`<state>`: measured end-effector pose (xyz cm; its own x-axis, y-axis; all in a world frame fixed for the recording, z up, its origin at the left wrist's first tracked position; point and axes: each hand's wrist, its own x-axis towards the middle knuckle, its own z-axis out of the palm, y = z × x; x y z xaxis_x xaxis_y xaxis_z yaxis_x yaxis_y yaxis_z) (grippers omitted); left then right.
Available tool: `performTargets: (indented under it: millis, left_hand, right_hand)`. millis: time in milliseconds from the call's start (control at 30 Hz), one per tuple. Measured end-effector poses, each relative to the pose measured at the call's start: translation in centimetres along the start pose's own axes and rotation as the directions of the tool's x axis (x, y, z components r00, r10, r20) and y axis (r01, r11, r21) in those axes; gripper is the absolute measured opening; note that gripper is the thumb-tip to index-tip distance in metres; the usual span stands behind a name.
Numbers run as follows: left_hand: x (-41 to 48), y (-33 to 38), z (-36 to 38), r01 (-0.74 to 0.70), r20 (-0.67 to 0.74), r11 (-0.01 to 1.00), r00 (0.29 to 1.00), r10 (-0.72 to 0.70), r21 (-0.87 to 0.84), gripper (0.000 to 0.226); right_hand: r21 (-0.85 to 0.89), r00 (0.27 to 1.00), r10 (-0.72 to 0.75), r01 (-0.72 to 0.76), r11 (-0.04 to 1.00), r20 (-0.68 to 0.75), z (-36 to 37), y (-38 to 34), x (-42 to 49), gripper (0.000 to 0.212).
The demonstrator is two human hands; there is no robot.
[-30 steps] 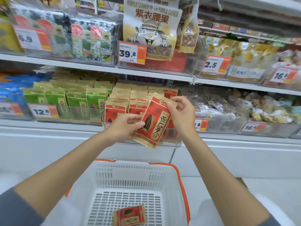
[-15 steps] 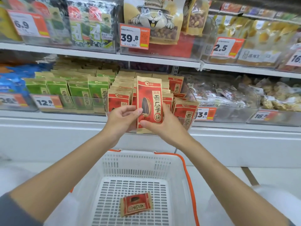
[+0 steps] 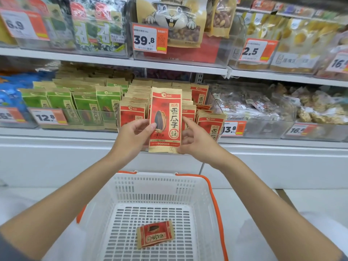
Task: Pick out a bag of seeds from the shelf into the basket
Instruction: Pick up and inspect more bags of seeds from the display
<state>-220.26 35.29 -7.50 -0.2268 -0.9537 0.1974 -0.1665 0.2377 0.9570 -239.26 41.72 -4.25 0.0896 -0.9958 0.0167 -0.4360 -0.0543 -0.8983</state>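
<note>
Red seed bag (image 3: 165, 119): now holding it upright, no longer tilted, pinching both edges with left hand (image 3: 134, 137) and right hand (image 3: 195, 142); likely nearing the drop into basket (image 3: 160, 185).

Bag (image 3: 165, 119): red front, tan edges, dark seed print. Held upright, front facing camera, at shelf (image 3: 56, 131) front edge. Second bag (image 3: 155, 234): same kind, flat on white basket (image 3: 188, 178) floor.

Seed bag (image 3: 165, 119) stood upright btw left hand (image 3: 131, 136) & right hand (image 3: 195, 142), in front of shelf (image 3: 75, 132) stock, above basket (image 3: 150, 187); 2nd bag (image 3: 155, 234) lay flat on basket floor, nr centre.
</note>
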Motion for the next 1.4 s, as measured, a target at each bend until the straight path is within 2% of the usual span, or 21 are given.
performTargets:
  millis: [67,100,233,333,400,533,767,867,967,1067,1133,1200,1400]
  left_hand:
    - [-0.1,-0.1,0.0,-0.097,-0.007,0.984,0.995,0.099,0.151,0.017]
    - [-0.2,0.0,0.0,-0.106,-0.002,0.984,0.994,0.107,0.142,0.021]
    - [-0.4,0.2,0.4,0.013,0.128,0.993,0.992,0.002,-0.114,0.06]
    - [-0.4,0.3,0.7,0.124,0.234,0.971,0.969,-0.075,-0.204,0.088]
    - [-0.4,0.6,0.7,0.168,0.257,0.954,0.961,-0.102,-0.249,0.095]
    - [0.0,0.4,0.6,0.191,0.282,0.937,0.954,-0.106,-0.294,0.08]
    - [-0.4,0.7,0.7,0.255,0.353,0.9,0.927,-0.125,-0.353,0.074]
    - [-0.4,0.4,0.8,0.273,0.345,0.904,0.926,-0.155,-0.328,0.077]
    - [-0.4,0.3,0.8,0.272,0.386,0.922,0.91,-0.153,-0.277,0.074]
    - [-0.6,0.4,0.8,0.3,0.491,0.93,0.855,-0.164,-0.212,0.073]
    - [-0.7,0.3,0.9,0.321,0.572,0.93,0.803,-0.166,-0.18,0.074]
    - [-0.7,0.3,0.8,0.333,0.608,0.926,0.778,-0.162,-0.179,0.077]
    - [-0.6,0.2,0.7,0.363,0.622,0.915,0.762,-0.182,-0.177,0.08]
  right_hand:
    - [0.049,1.0,-0.017,0.016,0.999,0.005,-0.3,0.1,0.0,0.094]
    - [0.091,1.0,-0.02,0.019,0.996,0.005,-0.4,0.1,0.0,0.096]
    - [0.25,0.997,-0.031,0.011,0.968,0.076,0.0,-0.3,0.0,0.087]
    - [0.243,0.996,-0.033,0.012,0.97,0.084,0.3,-0.3,0.1,0.079]
    - [0.223,0.996,-0.035,0.016,0.975,0.082,0.3,-0.3,0.1,0.078]
    - [0.174,0.995,-0.029,0.012,0.985,0.095,-0.2,-0.1,0.2,0.08]
    - [0.238,0.994,-0.022,-0.005,0.971,0.111,-0.3,0.7,0.2,0.075]
    - [0.126,0.992,-0.03,0.015,0.992,0.123,-0.3,0.4,0.2,0.073]
    - [0.075,0.998,-0.053,0.054,0.996,-0.018,-0.9,0.0,0.4,0.069]
    - [0.133,0.988,-0.033,0.053,0.99,-0.149,-1.6,-0.1,0.8,0.081]
    - [0.177,0.988,-0.011,0.039,0.984,-0.156,-1.9,0.0,1.0,0.094]
    - [0.184,0.991,-0.002,0.027,0.983,-0.137,-1.9,0.1,1.1,0.097]
    - [0.154,0.995,0.0,0.015,0.988,-0.098,-1.7,0.6,1.5,0.08]
